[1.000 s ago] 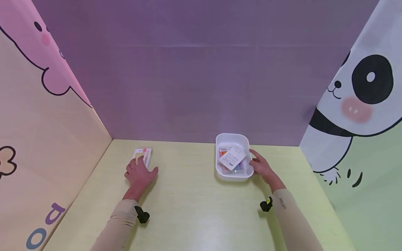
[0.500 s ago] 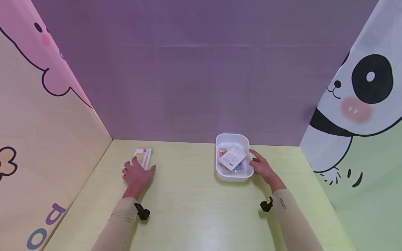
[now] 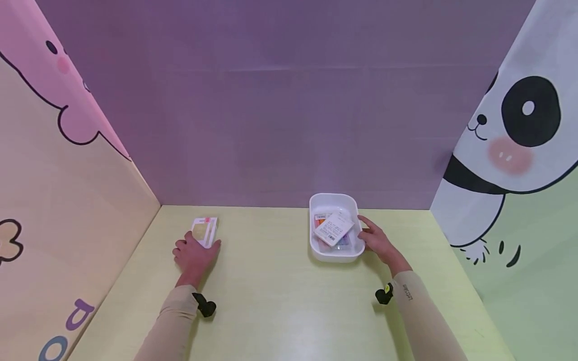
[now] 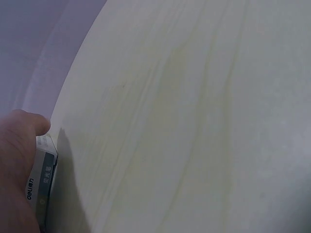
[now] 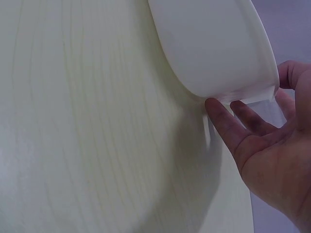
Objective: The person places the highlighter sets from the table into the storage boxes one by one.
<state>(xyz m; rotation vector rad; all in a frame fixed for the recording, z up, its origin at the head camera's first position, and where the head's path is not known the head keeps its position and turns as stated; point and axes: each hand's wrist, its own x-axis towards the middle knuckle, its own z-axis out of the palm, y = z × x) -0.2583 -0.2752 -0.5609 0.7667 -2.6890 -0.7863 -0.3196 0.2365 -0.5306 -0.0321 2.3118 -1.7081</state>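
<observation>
At the table's left, my left hand (image 3: 195,256) holds the near end of a small white box (image 3: 206,228), its thumb along the right side and its fingers at the left. The box has a clear-looking panel on top; in the left wrist view the box's side (image 4: 44,182) bears the word deli. On the right, my right hand (image 3: 378,242) grips the side and rim of a white plastic tray (image 3: 337,257); the right wrist view shows fingertips against the tray's wall (image 5: 218,48). Inside the tray lies a white labelled packet (image 3: 334,228) over a colourful packet (image 3: 323,217).
The pale wood-grain table (image 3: 271,281) meets a purple backdrop (image 3: 289,125) just behind the tray. Side panels with printed animals stand at left and right, among them a panda (image 3: 533,115). Small black cameras (image 3: 205,306) sit on both wrists.
My left hand has slid back towards me and slightly left over the box, so more of its top shows. The right hand and tray have stayed in place. The head view has tilted slightly.
</observation>
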